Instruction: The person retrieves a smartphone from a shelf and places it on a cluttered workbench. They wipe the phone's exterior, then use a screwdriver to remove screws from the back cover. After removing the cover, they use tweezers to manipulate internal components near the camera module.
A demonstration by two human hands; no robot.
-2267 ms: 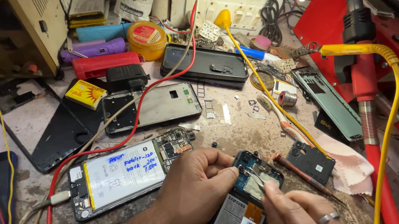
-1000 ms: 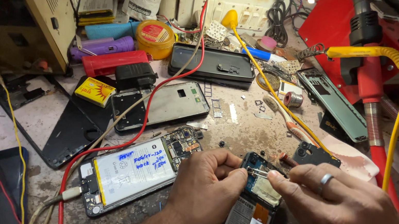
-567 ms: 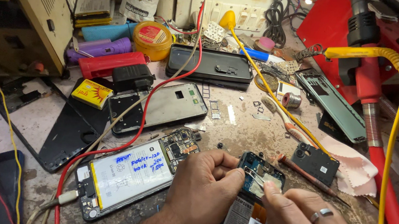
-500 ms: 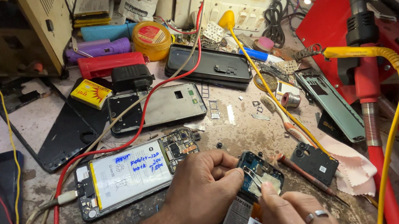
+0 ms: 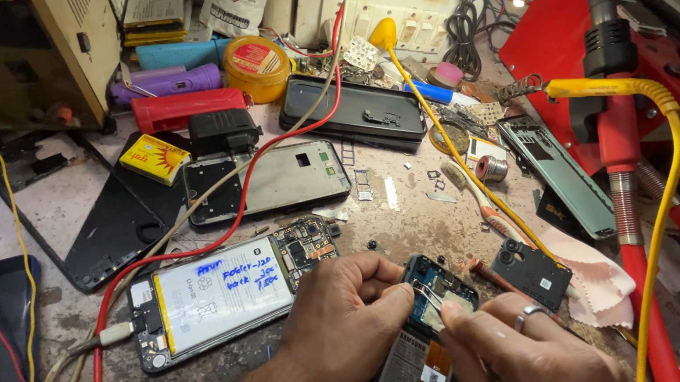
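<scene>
Up close, left hand and right hand on opened phone, battery inside

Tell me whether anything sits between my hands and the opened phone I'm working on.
Nothing visible does. The left hand and the right hand both rest directly on the opened phone, fingertips at its exposed board. The second opened phone lies apart to the left.

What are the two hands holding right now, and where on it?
Both pinch the opened phone at its top, circuit-board end: left hand on the left edge, right hand fingertips on the board. Any tool there is too small to tell.
</scene>
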